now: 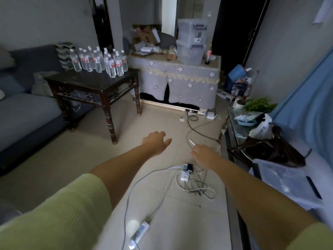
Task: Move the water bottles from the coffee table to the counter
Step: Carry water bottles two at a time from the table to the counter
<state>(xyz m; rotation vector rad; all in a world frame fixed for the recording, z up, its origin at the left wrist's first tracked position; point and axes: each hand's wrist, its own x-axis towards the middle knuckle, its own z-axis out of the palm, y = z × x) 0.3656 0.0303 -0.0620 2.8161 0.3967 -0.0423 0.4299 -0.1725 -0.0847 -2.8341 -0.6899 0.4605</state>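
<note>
1. While our left hand (pixel 156 141) and right hand (pixel 204 153) hung relaxed and held nothing, the clear plastic water bottles (pixel 100 60) stood clustered on the dark wooden coffee table (pixel 93 82).
2. We judged them full, heavy and smooth; best gripped round the middle.
3. White cables (pixel 189 184) crossed the floor, a tripping risk, and clear storage bins (pixel 191 42) crowded the cloth-covered counter (pixel 180 76).

1. Left sleeve (pixel 59 210): pale yellow-green knit with fine ribbing, cuff pushed up the forearm.
2. Right sleeve (pixel 313 237): same pale yellow-green fabric, only its edge in view.
3. Left hand (pixel 156 141) and right hand (pixel 203 154): bare; any rings or watch cannot be made out.
</note>
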